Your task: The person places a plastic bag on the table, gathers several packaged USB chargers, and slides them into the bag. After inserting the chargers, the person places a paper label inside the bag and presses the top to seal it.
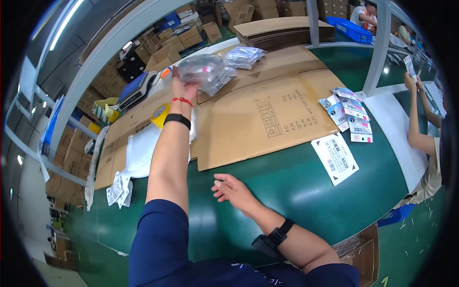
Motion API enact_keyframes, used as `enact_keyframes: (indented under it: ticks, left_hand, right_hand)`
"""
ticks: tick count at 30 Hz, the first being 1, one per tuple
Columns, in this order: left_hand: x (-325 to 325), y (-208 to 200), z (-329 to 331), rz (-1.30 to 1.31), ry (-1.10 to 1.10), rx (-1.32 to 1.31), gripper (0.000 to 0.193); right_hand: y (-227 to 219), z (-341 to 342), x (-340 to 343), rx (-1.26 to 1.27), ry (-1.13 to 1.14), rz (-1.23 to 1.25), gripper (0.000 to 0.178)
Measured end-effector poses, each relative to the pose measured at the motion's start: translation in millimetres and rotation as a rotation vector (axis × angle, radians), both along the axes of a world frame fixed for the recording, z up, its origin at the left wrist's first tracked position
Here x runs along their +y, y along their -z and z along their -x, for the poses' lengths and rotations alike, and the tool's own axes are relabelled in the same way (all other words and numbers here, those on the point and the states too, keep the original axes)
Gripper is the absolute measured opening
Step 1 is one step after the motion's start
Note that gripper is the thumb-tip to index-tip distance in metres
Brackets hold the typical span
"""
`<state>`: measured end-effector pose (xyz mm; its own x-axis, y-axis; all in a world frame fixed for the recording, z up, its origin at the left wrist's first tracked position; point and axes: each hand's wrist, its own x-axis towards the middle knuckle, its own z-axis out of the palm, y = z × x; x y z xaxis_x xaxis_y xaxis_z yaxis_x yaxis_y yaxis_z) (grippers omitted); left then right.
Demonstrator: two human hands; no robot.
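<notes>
My left hand [183,88] reaches far over the table, its fingers closed on a clear plastic bag [200,69]; the bag is blurred, and its contents are hard to make out. Just beyond it lies a pile of small clear packets [244,56] on flattened cardboard [272,112]. Above the green tabletop, near the cardboard's front edge, hovers my right hand [235,192], fingers loosely bent and apart with nothing in them. To its right are several blue and white hanging-card packs [348,115] and a white printed label sheet [334,158].
Left of my left arm sit a yellow tape roll [160,115], white plastic bags [138,155] and a scale [134,91]. Stacked cardboard sheets [282,31] stand at the back beside a metal post [313,21]. On the right, another person's hands [412,82] hold a pack.
</notes>
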<state>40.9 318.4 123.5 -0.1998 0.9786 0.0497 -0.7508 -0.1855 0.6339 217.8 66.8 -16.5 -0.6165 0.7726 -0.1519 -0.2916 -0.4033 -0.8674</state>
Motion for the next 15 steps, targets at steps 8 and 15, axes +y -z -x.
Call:
enact_keyframes:
  ticks: [8,15]
  left_hand:
    - [41.6,97.5,34.7,0.217,-0.338,0.51,0.057]
    - [3.5,92.6,-2.1,0.209,-0.002,0.388,0.085]
  right_hand:
    - [5.8,11.3,-5.8,-0.06,-0.126,-0.24,0.041]
    - [8.9,0.6,1.7,-0.105,-0.124,-0.244,0.04]
